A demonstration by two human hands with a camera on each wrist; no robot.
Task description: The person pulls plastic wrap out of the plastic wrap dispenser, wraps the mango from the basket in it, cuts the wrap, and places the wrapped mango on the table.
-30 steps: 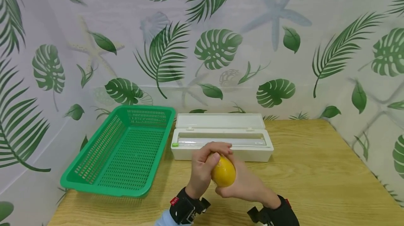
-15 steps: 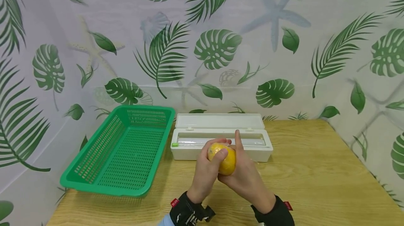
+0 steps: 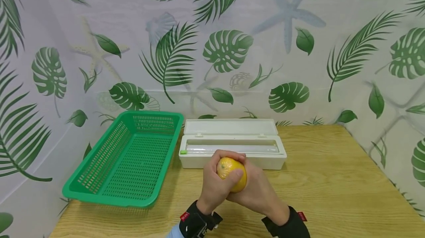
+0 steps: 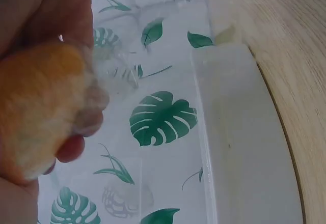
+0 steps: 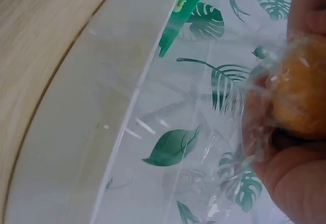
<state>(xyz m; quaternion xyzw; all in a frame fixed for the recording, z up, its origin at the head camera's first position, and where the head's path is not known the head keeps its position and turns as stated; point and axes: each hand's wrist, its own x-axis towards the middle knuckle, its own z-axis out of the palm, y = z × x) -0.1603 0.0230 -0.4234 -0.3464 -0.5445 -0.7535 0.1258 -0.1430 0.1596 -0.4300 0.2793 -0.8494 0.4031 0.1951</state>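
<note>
In the head view a yellow-orange citrus fruit [image 3: 227, 165] is held between both hands, above the table in front of the white box. The left hand [image 3: 213, 182] grips it from the left, its thumb across the near side and its fingers over the top. From the right, the right hand [image 3: 257, 192] cups the fruit, with much of its fingers hidden. Clear, wrinkled plastic film [image 5: 239, 152] clings round the fruit [image 5: 301, 89] in the right wrist view and spreads past it. The left wrist view shows fingertips behind the fruit [image 4: 38, 102], with film at its edge.
A white cling film box [image 3: 192, 162] stands behind the hands, lid raised, with a film roll [image 3: 232, 148] inside and a green slider at its left end. To its left sits a green perforated basket [image 3: 159, 182]. A leaf-patterned sheet [image 3: 229, 51] covers the wall behind the wooden table [image 3: 332, 179].
The fruit has turned between the hands, its stem end now showing at the upper left. The right index finger, raised straight half a second ago, is now lowered. Box and basket stay put.
</note>
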